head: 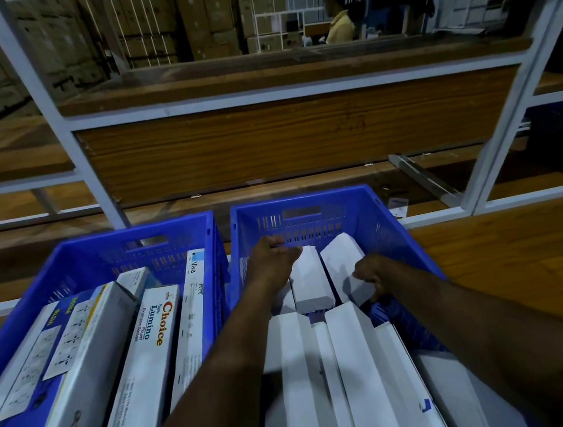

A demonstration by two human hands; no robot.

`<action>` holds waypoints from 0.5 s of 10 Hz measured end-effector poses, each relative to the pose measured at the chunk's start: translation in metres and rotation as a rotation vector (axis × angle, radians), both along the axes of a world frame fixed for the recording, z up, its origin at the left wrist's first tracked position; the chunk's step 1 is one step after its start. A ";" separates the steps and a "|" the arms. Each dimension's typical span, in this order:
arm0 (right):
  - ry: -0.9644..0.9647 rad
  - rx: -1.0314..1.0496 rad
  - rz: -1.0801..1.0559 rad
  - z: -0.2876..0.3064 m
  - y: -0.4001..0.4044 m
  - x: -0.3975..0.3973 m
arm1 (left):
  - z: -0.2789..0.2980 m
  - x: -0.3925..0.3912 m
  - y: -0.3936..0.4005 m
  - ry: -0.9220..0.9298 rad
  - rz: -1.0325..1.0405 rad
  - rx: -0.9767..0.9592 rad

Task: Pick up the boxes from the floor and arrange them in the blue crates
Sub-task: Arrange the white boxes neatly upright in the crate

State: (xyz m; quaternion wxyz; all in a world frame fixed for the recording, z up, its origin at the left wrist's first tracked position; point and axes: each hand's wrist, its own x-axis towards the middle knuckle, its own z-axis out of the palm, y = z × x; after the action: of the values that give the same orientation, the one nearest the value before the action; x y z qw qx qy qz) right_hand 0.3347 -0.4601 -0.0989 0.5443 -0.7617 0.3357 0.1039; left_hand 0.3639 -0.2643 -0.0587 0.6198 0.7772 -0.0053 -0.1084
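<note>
Boxes fill both blue crates. The right crate holds plain white boxes: two short ones at the far end, the left short box and the right short box, and longer white boxes leaning along the near part. The left crate holds printed boxes lying lengthwise (one reads "Choice Lumino"). The left hand reaches over the far end of the right crate, its grip loosely spread, resting at the left short box. The right hand has its grip curled round the right short box's near corner. Wooden shelves stand beyond.
</note>
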 end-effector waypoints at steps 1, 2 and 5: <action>0.040 0.119 -0.030 -0.002 0.000 0.001 | 0.001 -0.001 0.000 0.000 -0.015 -0.016; 0.133 -0.156 0.190 0.010 0.012 -0.009 | 0.001 -0.001 0.001 0.011 -0.016 -0.021; 0.110 -0.201 0.211 -0.023 -0.002 0.006 | -0.002 0.002 0.000 0.044 -0.039 -0.007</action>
State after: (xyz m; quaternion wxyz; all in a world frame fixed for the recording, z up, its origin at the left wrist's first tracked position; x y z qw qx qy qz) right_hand 0.3409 -0.4617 -0.1223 0.4322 -0.8366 0.2916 0.1679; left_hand 0.3657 -0.2648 -0.0606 0.6203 0.7722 -0.0071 -0.1376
